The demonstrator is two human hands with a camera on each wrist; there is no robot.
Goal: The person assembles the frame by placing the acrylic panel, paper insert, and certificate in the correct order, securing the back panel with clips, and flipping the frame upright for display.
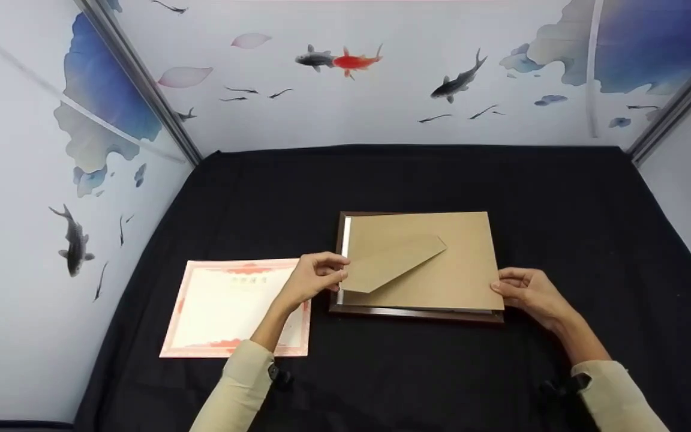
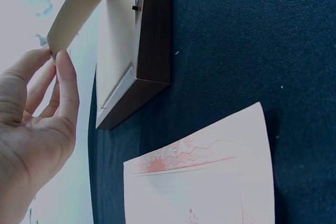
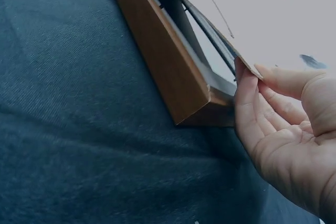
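Note:
A dark wooden picture frame (image 1: 393,312) lies back side up on the black cloth. Its tan backing board (image 1: 459,276) sits askew over it, with the right side lifted off the frame. My right hand (image 1: 534,297) pinches that side near its front corner; a gap into the frame (image 3: 152,59) shows in the right wrist view. At the left, my left hand (image 1: 312,279) pinches the wide end of the fold-out stand (image 1: 393,264) between thumb and fingers. The left wrist view shows this stand (image 2: 79,17) tilted up from the board.
A certificate with a red-patterned border (image 1: 225,306) lies left of the frame, partly under my left forearm. Black cloth (image 1: 417,378) covers the table. White panels (image 1: 381,114) with painted fish stand at the back and sides.

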